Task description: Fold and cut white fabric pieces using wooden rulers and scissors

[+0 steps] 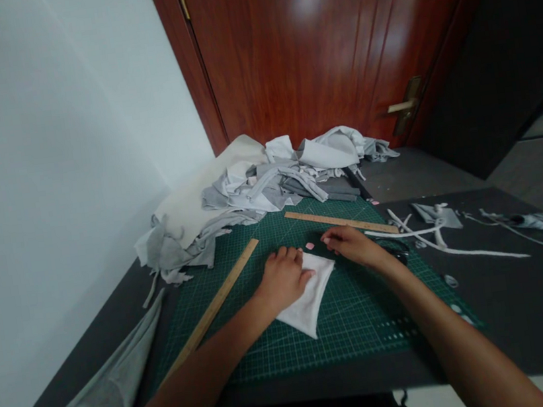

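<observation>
A white fabric piece [309,299] lies on the green cutting mat [348,327]. My left hand [281,279] rests on the fabric's left upper part, fingers curled down and pressing it. My right hand [351,244] sits at the fabric's upper right corner, fingers together against the mat. A small pink chalk [310,246] lies between the two hands, just above the fabric; neither hand touches it.
Two wooden rulers lie on the mat: one long ruler [215,304] at the left, another ruler [339,222] at the back. A heap of grey and white cloth [259,188] fills the far side. White strips [457,249] lie right, grey cloth [118,370] near left. A wooden door [311,45] stands behind.
</observation>
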`<action>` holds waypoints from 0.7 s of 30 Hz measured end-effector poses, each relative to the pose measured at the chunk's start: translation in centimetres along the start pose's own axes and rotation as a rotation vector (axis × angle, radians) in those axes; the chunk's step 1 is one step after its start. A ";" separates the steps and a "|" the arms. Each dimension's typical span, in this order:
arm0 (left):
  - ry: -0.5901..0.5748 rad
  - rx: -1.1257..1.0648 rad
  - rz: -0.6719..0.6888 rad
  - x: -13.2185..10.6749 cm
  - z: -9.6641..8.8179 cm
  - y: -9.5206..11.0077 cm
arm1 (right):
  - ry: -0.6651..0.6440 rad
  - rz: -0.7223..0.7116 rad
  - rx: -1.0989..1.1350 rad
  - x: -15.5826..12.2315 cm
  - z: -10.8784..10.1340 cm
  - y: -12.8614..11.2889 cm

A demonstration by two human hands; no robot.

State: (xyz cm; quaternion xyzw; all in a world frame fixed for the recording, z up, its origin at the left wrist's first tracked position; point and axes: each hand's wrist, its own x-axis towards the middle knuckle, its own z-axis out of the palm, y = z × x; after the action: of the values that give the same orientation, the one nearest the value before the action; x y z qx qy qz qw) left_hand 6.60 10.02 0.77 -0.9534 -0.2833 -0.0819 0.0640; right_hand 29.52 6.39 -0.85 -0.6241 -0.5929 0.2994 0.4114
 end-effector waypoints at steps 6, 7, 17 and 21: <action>0.077 -0.047 -0.017 0.1 -0.8 -0.8 | -0.144 -0.016 -0.094 -0.5 -0.2 -0.7; 0.097 -0.099 0.019 0.1 -0.8 -0.8 | -0.157 -0.009 -0.099 -0.5 -0.1 -0.7; -0.202 -0.313 0.198 -1.4 1.2 0.7 | -0.044 -0.018 -0.210 -0.4 -0.2 -0.4; -0.180 -0.283 0.051 -1.1 1.3 -0.1 | -0.044 -0.046 -0.205 -0.4 -0.1 -0.6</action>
State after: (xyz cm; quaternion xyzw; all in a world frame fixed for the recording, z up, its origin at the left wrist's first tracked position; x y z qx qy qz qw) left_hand 5.80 9.78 -0.74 -0.9633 -0.2490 -0.0336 -0.0946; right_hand 29.31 5.98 -0.35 -0.6426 -0.6433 0.2414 0.3392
